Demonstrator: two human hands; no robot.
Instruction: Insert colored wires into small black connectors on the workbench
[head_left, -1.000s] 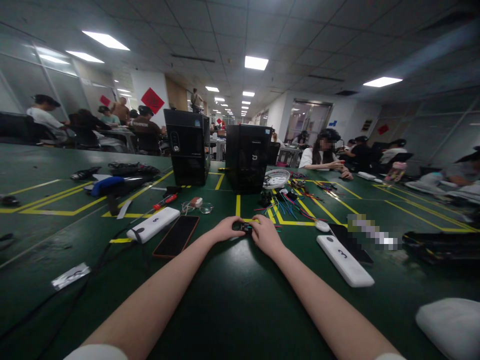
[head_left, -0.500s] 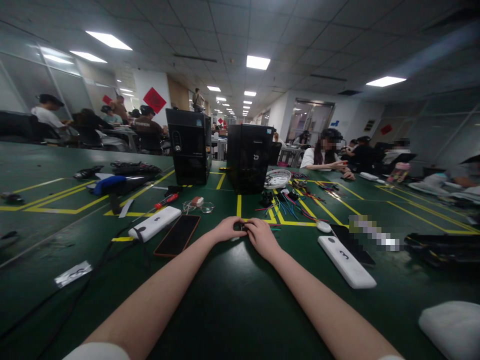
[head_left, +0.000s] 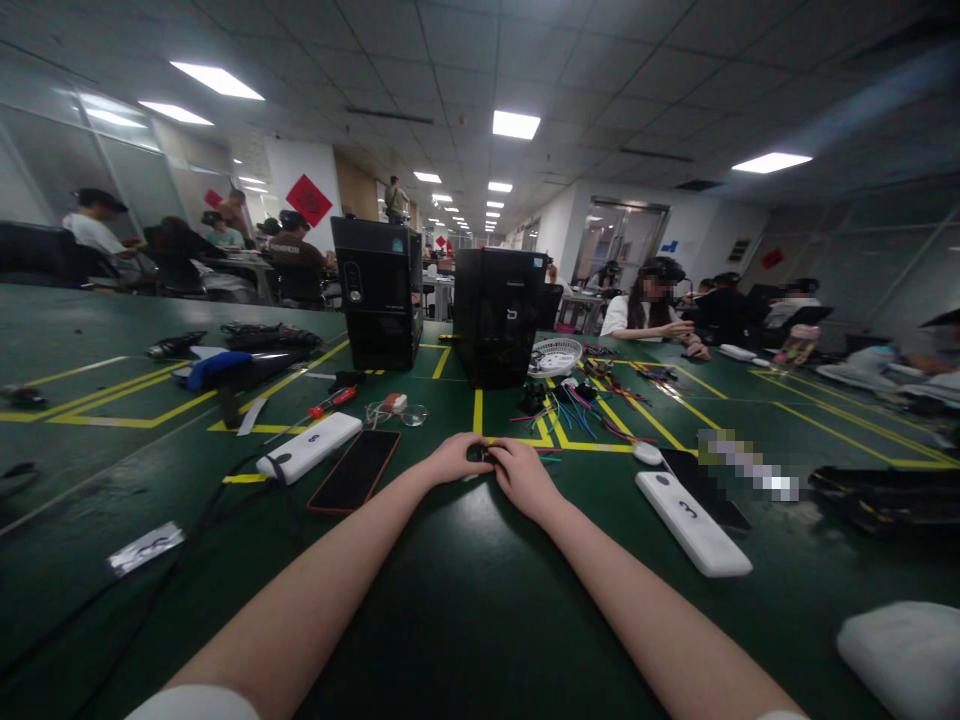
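Two hands [head_left: 523, 474] nearly meet, pinched on a small, mostly hidden dark part [head_left: 485, 455] between them.

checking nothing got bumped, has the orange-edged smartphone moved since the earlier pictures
No. Against the yellow tape, the orange-edged smartphone lies in the same place; the whole view shifted slightly.

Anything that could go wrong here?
1. The dark part between the left hand and right hand is small and mostly covered, so a slip could be hard to spot.
2. Loose wires lie just beyond the right hand; it might snag one.
3. The phone lies beside the left forearm; a sideways swing could knock it.
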